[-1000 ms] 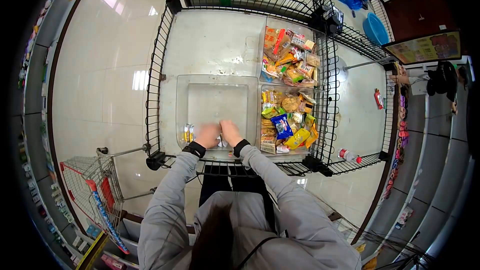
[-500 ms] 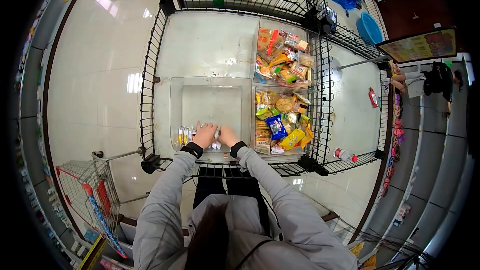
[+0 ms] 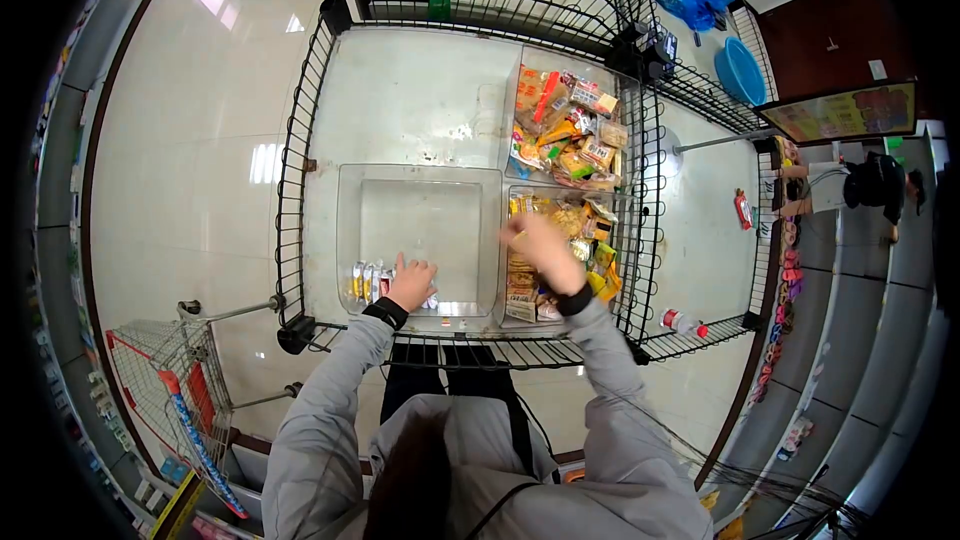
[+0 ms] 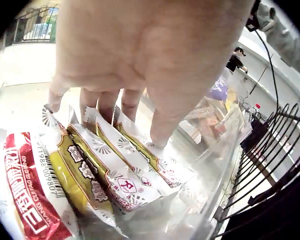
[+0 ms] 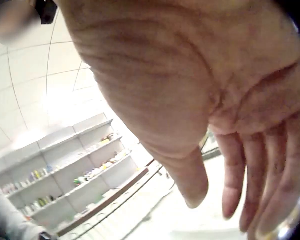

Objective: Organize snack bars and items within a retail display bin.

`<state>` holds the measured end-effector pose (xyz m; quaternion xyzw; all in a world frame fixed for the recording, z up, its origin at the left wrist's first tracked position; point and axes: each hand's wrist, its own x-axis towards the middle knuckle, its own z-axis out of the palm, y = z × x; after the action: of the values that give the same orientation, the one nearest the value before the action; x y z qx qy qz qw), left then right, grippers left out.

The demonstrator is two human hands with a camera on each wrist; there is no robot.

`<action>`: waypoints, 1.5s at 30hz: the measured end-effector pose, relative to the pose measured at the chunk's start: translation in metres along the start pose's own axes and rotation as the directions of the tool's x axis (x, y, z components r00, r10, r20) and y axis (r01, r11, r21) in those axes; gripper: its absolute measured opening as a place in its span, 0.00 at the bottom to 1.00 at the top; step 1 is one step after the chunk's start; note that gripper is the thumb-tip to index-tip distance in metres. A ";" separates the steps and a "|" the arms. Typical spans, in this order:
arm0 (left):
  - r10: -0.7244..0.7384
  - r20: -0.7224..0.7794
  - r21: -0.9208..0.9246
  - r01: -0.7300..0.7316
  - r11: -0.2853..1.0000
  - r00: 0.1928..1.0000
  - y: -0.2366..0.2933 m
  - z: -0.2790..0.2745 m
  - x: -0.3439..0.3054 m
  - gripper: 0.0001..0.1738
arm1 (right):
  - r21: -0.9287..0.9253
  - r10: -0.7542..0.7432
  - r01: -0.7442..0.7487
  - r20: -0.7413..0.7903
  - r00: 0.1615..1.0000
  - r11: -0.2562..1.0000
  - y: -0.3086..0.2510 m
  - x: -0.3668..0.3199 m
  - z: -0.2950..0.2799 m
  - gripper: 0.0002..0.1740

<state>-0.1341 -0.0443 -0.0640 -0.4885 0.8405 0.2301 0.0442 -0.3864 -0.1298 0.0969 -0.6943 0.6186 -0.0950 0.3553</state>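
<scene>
Small white-and-gold wrapped snack packs (image 4: 112,165) stand side by side along the near wall of a clear plastic bin (image 3: 420,172), beside a red-and-white pack (image 4: 30,185). My left hand (image 3: 411,286) rests at this row, its straight fingers touching the far ends and the thumb at the right-hand pack. Over the left edge of a second clear bin full of mixed packaged snacks (image 3: 602,268) is my right hand (image 3: 545,248), raised, holding nothing. In the right wrist view its fingers (image 5: 233,175) hang down straight, with the thumb apart.
Behind the second bin sits another bin of packaged snacks (image 3: 570,130). A black wire rail (image 3: 290,190) borders the white table. At the right lie a bottle with a red cap (image 3: 682,322) and a small red packet (image 3: 743,208). A shopping cart (image 3: 170,370) stands at the left.
My right hand has moved from the snack row rightward, over the neighbouring snack bin. The left hand stays at the row, slightly further right and lower in the head view.
</scene>
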 end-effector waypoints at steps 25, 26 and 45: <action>-0.017 -0.083 0.101 0.025 0.995 0.996 0.017 -0.018 -0.014 0.16 | 0.219 0.573 -0.540 -0.137 0.808 0.813 0.195 0.224 -0.011 0.22; -0.019 -0.083 0.103 0.028 0.994 0.996 0.016 -0.016 -0.014 0.16 | 0.221 0.571 -0.537 -0.135 0.810 0.814 0.198 0.223 -0.012 0.22; -0.033 -0.174 0.204 0.069 0.977 0.984 0.026 -0.017 -0.028 0.22 | 0.579 0.346 -0.461 0.304 0.887 0.673 0.156 0.111 -0.159 0.12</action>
<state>-0.1385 -0.0183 -0.0316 -0.5203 0.8479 0.0969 0.0297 -0.5768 -0.2900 0.0828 -0.3829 0.6549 -0.1583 0.6320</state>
